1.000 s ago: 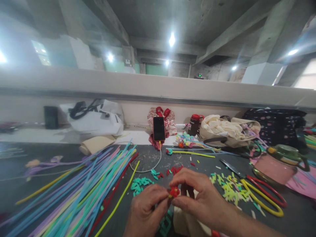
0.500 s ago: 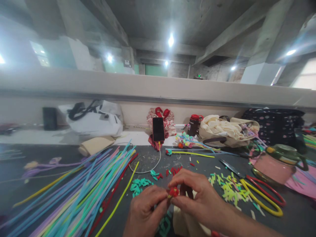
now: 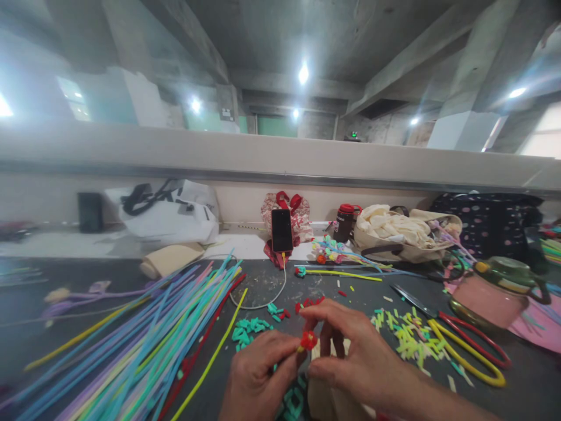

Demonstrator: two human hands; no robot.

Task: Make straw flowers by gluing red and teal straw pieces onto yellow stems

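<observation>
Fingers of left hand (image 3: pixel 258 371) are pinching red flower (image 3: pixel 310 339) by yellow base (image 3: pixel 300 349); right hand (image 3: pixel 362 351) is curving around it, fingers parted, seemingly clear. Flower's looking light, soft, crushable; base is looking like best hold. Teal bits (image 3: pixel 249 331) are lying beyond, phone (image 3: pixel 281 229) farther.

Left hand (image 3: pixel 256 368) in a pinch, right hand (image 3: pixel 357 351) just beside it, fingers (image 3: pixel 326 314) arched, thumb (image 3: pixel 329 371) apart

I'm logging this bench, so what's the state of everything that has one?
Red chenille flower: held by left hand
Left hand: pinched shut
Right hand: open, apart from flower
Phone: propped upright, screen dark, cable plugged in
Water bottle: upright, capped
Scissors: lying, blades apparently shut
Chenille stems: bunched, lying loose
</observation>
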